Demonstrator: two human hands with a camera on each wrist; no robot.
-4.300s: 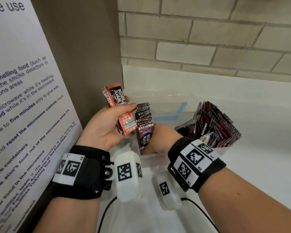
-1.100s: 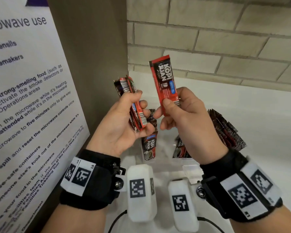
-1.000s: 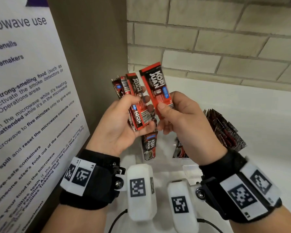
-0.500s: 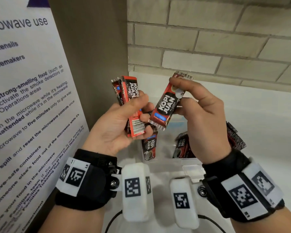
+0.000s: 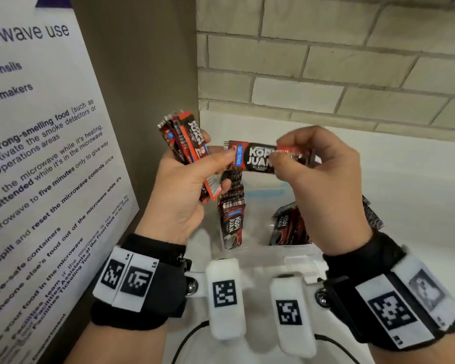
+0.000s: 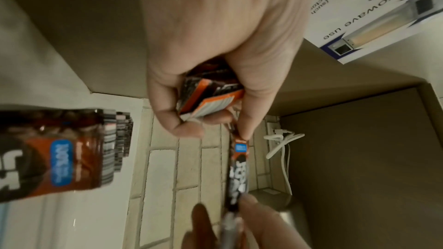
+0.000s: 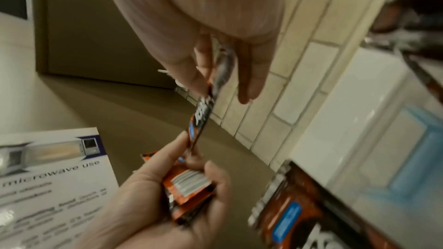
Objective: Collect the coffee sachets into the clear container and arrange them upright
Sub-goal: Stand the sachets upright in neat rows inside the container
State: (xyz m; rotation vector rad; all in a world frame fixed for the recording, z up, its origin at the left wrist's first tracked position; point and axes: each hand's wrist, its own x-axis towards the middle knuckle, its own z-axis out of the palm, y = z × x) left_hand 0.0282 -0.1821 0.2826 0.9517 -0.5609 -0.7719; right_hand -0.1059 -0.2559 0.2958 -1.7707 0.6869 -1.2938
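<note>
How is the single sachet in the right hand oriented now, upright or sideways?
Sideways. The single sachet lies about level above the clear container, pinched by the right hand, its other end at the left hand thumb.

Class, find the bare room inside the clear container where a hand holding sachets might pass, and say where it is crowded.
Free: the middle of the clear plastic container, between the upright red-and-black coffee sachets at its left wall and the leaning sachet bundle at its right. Crowded: both side walls.
</note>
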